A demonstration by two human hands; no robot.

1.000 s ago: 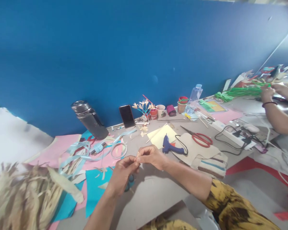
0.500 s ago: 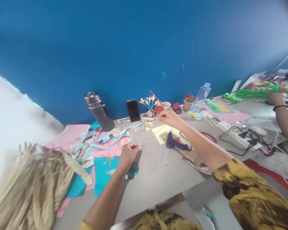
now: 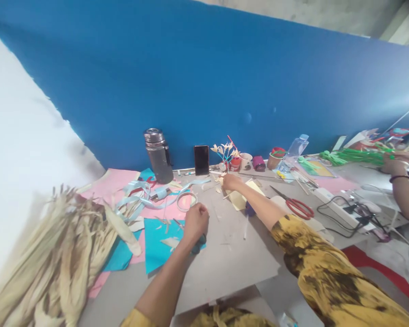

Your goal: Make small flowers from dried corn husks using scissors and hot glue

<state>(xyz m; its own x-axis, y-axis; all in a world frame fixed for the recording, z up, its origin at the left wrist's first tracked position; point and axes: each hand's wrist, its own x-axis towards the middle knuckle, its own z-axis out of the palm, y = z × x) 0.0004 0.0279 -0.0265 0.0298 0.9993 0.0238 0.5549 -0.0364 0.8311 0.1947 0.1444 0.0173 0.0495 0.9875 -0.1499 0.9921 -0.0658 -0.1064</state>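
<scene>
My left hand [image 3: 196, 221] is closed above the table, beside a roll of tape [image 3: 187, 201] and over dark-handled scissors [image 3: 199, 244]; whatever its fingers pinch is too small to name. My right hand [image 3: 231, 181] reaches to small pale husk pieces [image 3: 220, 180], its fingertips bent down at them; its grip is unclear. Just behind it stand pale husk flowers on blue stems [image 3: 225, 151]. A yellow paper [image 3: 238, 200] lies by my right wrist, and a blue glue gun [image 3: 249, 209] is mostly hidden under my right forearm.
Dried husks [image 3: 68, 254] fill the left side near blue paper [image 3: 158, 259]. A flask [image 3: 159, 159] and a phone [image 3: 201, 160] stand at the wall. Red-handled scissors [image 3: 300, 209] and a power strip [image 3: 341, 213] lie right. Another person's hands [image 3: 395, 165] hold green strands [image 3: 357, 156].
My right hand has moved down from in front of the cups to the husk pieces. My left hand stays raised in a pinch. The view has shifted, and the red-handled scissors show more fully.
</scene>
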